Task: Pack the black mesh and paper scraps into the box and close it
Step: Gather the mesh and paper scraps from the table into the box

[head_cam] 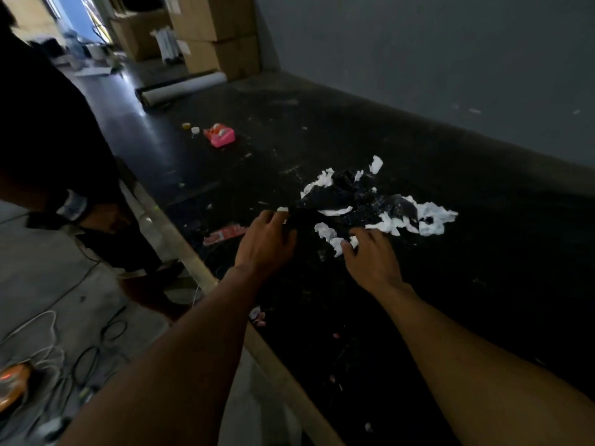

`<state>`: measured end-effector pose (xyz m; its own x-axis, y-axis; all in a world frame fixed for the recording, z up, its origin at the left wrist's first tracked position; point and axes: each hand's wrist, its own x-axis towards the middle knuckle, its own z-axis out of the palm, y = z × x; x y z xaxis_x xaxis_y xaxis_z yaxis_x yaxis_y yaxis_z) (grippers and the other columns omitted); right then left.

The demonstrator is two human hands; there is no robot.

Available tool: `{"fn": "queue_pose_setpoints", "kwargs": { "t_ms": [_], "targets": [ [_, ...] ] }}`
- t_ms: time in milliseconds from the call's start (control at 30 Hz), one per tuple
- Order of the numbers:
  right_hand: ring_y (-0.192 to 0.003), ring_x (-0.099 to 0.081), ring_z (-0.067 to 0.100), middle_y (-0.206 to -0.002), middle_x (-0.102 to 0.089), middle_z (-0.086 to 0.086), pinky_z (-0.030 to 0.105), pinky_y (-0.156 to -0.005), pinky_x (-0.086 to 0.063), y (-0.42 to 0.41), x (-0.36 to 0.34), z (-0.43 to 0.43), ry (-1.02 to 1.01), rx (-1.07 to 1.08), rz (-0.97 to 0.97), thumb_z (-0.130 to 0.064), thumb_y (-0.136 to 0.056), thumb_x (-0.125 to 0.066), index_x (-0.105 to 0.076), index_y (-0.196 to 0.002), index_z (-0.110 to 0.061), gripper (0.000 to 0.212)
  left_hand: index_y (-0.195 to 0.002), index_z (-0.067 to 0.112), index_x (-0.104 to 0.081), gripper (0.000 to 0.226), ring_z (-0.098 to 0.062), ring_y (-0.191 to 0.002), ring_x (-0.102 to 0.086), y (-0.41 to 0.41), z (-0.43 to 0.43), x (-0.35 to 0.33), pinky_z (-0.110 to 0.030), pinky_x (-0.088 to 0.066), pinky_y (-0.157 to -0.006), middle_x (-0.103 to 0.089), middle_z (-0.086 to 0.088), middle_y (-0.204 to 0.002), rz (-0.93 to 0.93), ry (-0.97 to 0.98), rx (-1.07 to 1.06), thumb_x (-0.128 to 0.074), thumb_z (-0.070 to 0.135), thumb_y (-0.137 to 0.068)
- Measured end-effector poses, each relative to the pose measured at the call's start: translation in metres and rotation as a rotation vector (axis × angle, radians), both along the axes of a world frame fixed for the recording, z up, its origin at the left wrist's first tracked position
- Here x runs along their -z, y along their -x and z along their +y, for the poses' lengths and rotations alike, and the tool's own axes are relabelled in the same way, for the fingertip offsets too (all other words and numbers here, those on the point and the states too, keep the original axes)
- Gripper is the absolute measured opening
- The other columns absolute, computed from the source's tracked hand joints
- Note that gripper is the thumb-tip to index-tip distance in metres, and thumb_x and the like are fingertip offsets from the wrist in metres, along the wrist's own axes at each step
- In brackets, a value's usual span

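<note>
A heap of black mesh (347, 201) mixed with torn white paper scraps (431, 218) lies on the dark table (483, 252). My left hand (265, 241) rests at the heap's left edge, its fingers curled onto the mesh and a small white scrap (282, 209) at its fingertips. My right hand (370, 255) lies at the heap's near edge, fingers spread over a few white scraps (331, 236). Whether either hand has a firm grip is unclear in the dim light. No box for packing shows near the heap.
A pink tape dispenser (219, 135) and two small caps (190, 128) lie farther back. A red wrapper (223, 235) sits by the table's left edge. Another person (48, 140) stands at left. Cardboard boxes (212, 33) and a roll (180, 88) are at the far end; cables (80, 349) cover the floor.
</note>
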<state>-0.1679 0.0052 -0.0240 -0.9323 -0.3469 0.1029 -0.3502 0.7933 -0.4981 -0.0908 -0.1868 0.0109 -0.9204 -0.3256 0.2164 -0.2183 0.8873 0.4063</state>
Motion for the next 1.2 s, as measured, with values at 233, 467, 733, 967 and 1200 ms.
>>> {"fn": "queue_pose_setpoints", "kwargs": {
  "t_ms": [233, 467, 733, 967, 1200],
  "targets": [
    [-0.129, -0.032, 0.03, -0.144, -0.029, 0.006, 0.047, -0.103, -0.037, 0.012, 0.04, -0.011, -0.075, -0.004, -0.095, -0.051, -0.09, -0.052, -0.035, -0.14, -0.037, 0.055, -0.135, 0.017, -0.048, 0.046, -0.026, -0.117, -0.051, 0.04, -0.007, 0.039, -0.036, -0.047, -0.095, -0.046, -0.01, -0.133, -0.108, -0.019, 0.122, -0.055, 0.033, -0.093],
    [-0.138, -0.017, 0.037, -0.155, -0.006, 0.011, 0.056, -0.111, -0.019, 0.019, 0.072, -0.046, -0.181, 0.033, -0.081, -0.063, -0.083, -0.052, -0.016, -0.145, -0.049, 0.074, -0.143, 0.022, -0.034, 0.06, -0.032, -0.131, -0.035, 0.075, -0.038, 0.078, -0.039, -0.037, -0.106, -0.03, -0.013, -0.145, -0.131, 0.026, 0.205, -0.058, 0.033, -0.09],
    [-0.143, 0.015, 0.041, -0.157, 0.021, 0.015, 0.059, -0.113, 0.005, 0.052, 0.101, -0.1, -0.333, 0.164, -0.137, -0.086, -0.075, -0.027, 0.011, -0.14, -0.061, 0.079, -0.149, 0.014, -0.014, 0.086, -0.038, -0.144, -0.007, 0.147, -0.113, 0.126, -0.051, -0.018, -0.117, -0.01, -0.02, -0.155, -0.118, 0.023, 0.3, -0.066, 0.034, -0.083],
    [-0.145, 0.0, 0.038, -0.159, -0.005, 0.013, 0.058, -0.116, -0.008, 0.075, 0.132, -0.123, -0.327, 0.221, -0.117, -0.069, -0.09, -0.028, -0.019, -0.145, -0.05, 0.059, -0.137, -0.008, -0.039, 0.068, -0.044, -0.124, -0.047, 0.175, -0.13, 0.181, -0.053, -0.04, -0.104, -0.048, -0.028, -0.135, -0.11, -0.168, 0.433, -0.053, 0.038, -0.088],
    [-0.1, -0.048, 0.034, -0.106, -0.053, 0.015, 0.046, -0.086, -0.042, 0.089, 0.144, -0.133, -0.158, 0.45, 0.132, -0.039, -0.088, -0.054, -0.058, -0.096, -0.016, 0.024, -0.141, 0.005, -0.039, 0.053, -0.03, -0.12, -0.047, 0.171, -0.13, 0.191, -0.046, -0.038, -0.105, -0.05, -0.017, -0.134, 0.03, -0.33, 0.392, -0.039, 0.036, -0.098]
  ]
}}
